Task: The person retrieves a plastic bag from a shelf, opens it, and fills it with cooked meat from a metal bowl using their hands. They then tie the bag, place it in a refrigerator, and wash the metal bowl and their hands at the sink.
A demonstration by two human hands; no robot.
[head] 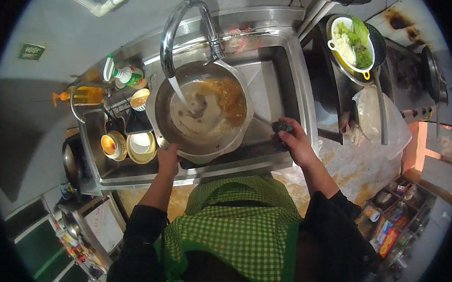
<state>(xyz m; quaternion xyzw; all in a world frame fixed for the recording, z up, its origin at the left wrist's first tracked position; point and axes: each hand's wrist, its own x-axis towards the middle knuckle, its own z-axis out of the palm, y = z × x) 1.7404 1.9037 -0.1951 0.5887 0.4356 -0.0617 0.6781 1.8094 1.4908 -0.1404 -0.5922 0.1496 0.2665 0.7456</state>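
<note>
A large metal pot with brown residue on its inner wall rests over the steel sink, tilted slightly. Water runs into it from a curved chrome faucet, and murky water lies in its bottom. My left hand grips the near left rim of the pot. In my right hand is a dark metal scouring pad, pinched between thumb and fingers to the right of the pot, over the sink's right side. The pad does not touch the pot.
Stacked bowls and a patterned cup sit in the left basin. A spray bottle and an orange soap bottle lie beyond. Right of the sink, a white colander holds leafy greens near a stove, with a long-handled pan beneath it.
</note>
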